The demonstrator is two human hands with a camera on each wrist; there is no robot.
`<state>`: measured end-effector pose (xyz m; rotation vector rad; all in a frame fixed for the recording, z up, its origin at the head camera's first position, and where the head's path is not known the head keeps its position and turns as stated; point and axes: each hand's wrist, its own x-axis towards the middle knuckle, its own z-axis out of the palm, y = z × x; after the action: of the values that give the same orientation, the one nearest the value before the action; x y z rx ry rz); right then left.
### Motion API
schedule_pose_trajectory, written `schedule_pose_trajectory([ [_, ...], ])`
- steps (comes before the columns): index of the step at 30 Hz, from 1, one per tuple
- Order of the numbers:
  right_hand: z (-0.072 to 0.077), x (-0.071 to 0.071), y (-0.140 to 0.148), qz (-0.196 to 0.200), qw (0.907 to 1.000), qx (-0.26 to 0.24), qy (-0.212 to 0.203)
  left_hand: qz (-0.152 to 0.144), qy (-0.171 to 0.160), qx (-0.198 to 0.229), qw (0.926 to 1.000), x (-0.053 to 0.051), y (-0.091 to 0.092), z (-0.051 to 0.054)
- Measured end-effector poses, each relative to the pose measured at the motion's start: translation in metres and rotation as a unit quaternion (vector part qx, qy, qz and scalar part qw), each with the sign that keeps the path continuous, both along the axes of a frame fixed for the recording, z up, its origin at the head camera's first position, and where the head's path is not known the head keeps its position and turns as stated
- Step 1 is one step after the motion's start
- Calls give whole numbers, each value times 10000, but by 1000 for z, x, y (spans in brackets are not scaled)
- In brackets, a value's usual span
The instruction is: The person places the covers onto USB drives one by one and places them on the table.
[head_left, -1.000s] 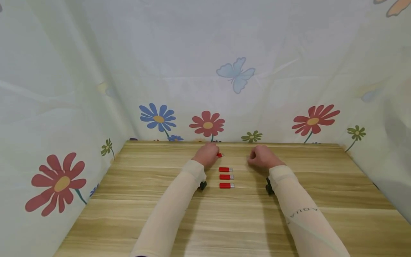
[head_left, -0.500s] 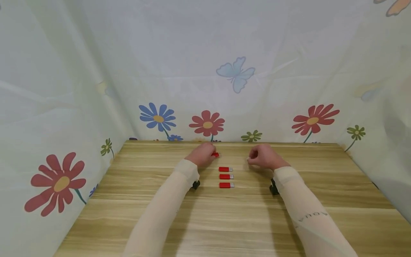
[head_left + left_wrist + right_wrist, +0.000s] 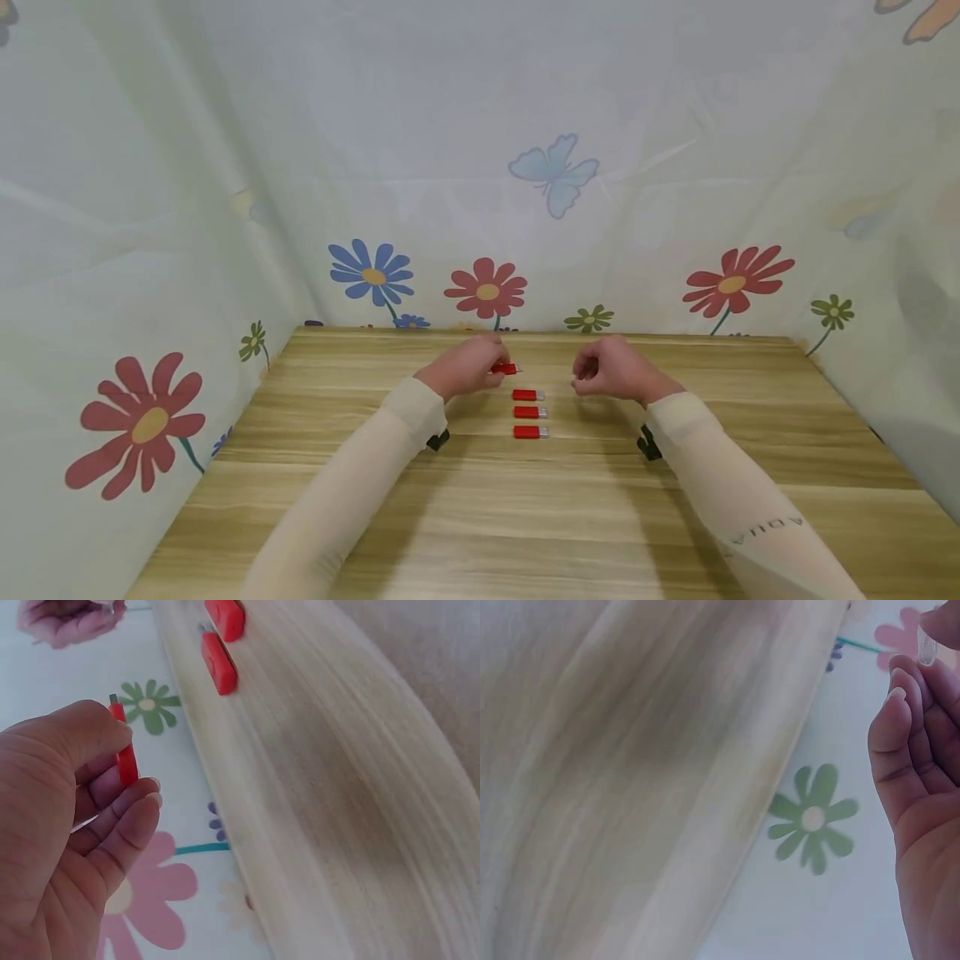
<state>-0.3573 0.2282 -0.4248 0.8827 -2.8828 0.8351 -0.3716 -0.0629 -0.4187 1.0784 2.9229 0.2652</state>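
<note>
Between the thumb and fingers of my left hand (image 3: 463, 367) is a red USB stick (image 3: 127, 763), its metal plug pointing right in the head view. My right hand (image 3: 618, 369), a short way to the right, pinches a small clear plastic cap (image 3: 926, 651) between thumb and fingers. The two hands are apart, near the far side of the table. Closer to me, three more red USB sticks lie in a column: a far one (image 3: 524, 395), a middle one (image 3: 527, 412) and a near one (image 3: 527, 432), all with plugs to the right.
A wood-grain table (image 3: 525, 517) stretches under both arms. Behind its far edge hangs a pale curtain (image 3: 420, 167) printed with flowers and a butterfly, which also closes off the left and right sides.
The left hand has drawn back left and slightly nearer, bringing its USB stick more into sight. The right hand has shifted a little, still pinching. The three sticks on the table stay put.
</note>
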Motion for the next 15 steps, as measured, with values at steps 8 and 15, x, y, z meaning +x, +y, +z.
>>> schedule_pose_trajectory([
  [8, 16, 19, -17, 371, 9989, 181, 233, -454, 197, 30, 9988, 26, 7, 15],
  [15, 21, 27, -25, 736, 9965, 32, 388, -673, 168, 62, 9976, 37, 10, 17],
])
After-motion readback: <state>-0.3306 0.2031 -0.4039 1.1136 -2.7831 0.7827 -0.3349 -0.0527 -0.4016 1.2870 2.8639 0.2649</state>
